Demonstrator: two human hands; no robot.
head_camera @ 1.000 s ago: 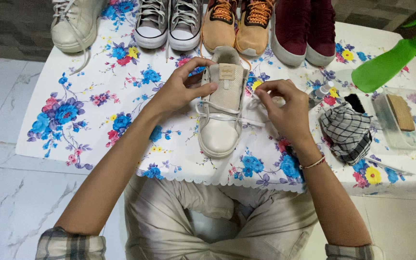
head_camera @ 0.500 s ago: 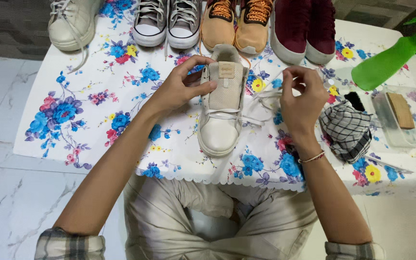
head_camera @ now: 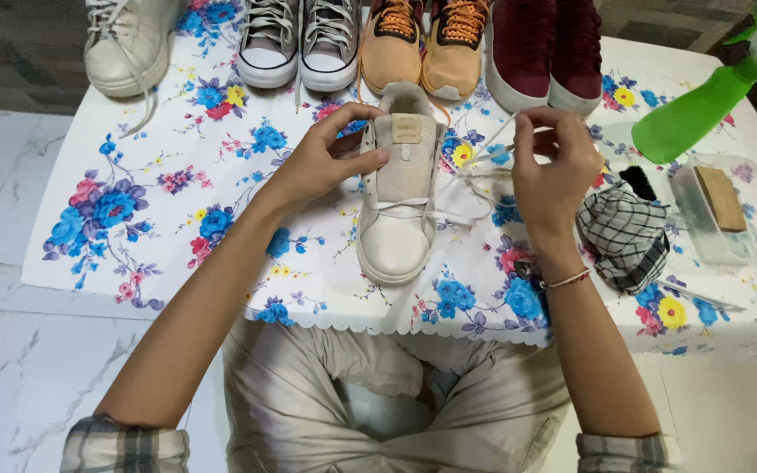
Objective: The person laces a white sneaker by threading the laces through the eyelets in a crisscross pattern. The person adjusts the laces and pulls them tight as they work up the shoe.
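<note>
Two hands worked: our left hand [head_camera: 330, 158] gripped the beige sneaker [head_camera: 399, 188] at its collar, while our right hand [head_camera: 554, 166] pinched its white lace [head_camera: 449, 215] taut.

Single head cam, looking pretty much straight down

Only one view here, worn on the person's head and tilted steeply down over their own lap and forearms, so the crossed legs sit at the bottom edge and the low table with the floral cloth [head_camera: 133, 219] fills the middle. It faces forward and away from the body, with the far table edge and the row of shoes [head_camera: 413, 44] cut off at the top. Close range, roughly arm's reach. No second view, so nothing overlaps.
</note>
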